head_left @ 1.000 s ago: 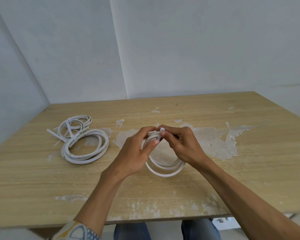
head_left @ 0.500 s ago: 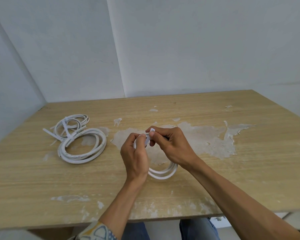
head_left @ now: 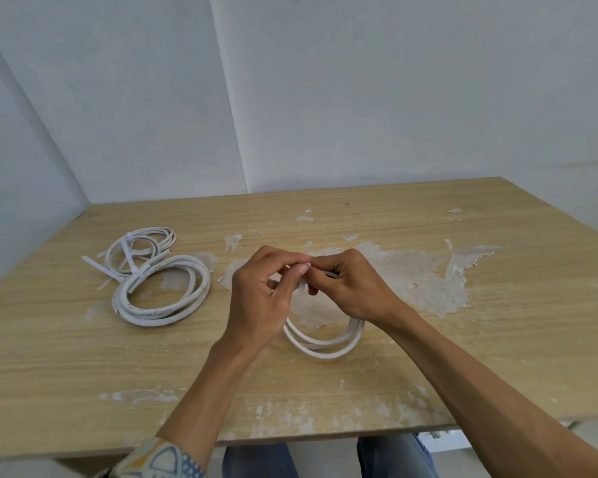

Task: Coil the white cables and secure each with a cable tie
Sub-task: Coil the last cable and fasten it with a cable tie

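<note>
No text, label, brand, number or sign can be read anywhere.

The upper half of the thin white coiled cable point(head_left: 325, 351) is hidden behind the curled fingers of the left hand point(head_left: 259, 298) and right hand point(head_left: 354, 288); only its lower arc shows beneath them. A tiny white tip point(head_left: 308, 265) pinched between the fingertips is too small to tell whether it is tie or cable end. The patterned fabric sleeve point(head_left: 159, 460), far below the left fingers, is cut off by the bottom edge.

so on the table point(head_left: 463, 357): two tied cable coils point(head_left: 159, 291) sit far left, third coil point(head_left: 325, 343) in the middle, under both hands point(head_left: 308, 291)
</note>
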